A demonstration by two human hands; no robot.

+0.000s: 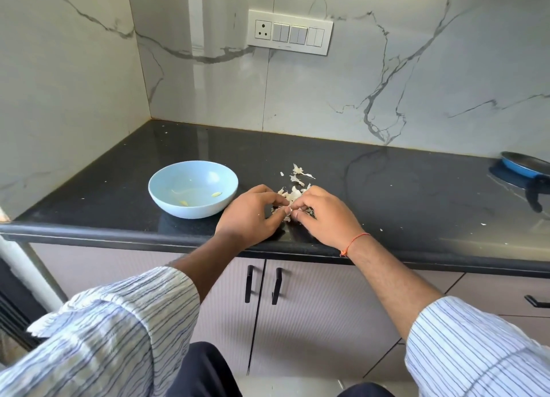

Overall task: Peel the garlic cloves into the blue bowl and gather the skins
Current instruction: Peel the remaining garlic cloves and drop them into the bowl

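Observation:
A light blue bowl (pixel 166 185) stands on the black counter and holds two peeled garlic cloves (pixel 216 194). To its right lies a loose pile of papery garlic skins (pixel 297 178). My left hand (pixel 250 215) and my right hand (pixel 324 215) meet over the near part of that pile, fingertips pinched together on a small garlic piece (pixel 288 209). The fingers hide most of it, so I cannot tell how much skin it still carries.
The black counter (pixel 387 188) ends in a rounded front edge just under my wrists. A blue frying pan (pixel 523 166) sits at the far right. Small skin flecks dot the counter. Marble walls close the back and left; a switch panel (pixel 290 32) is above.

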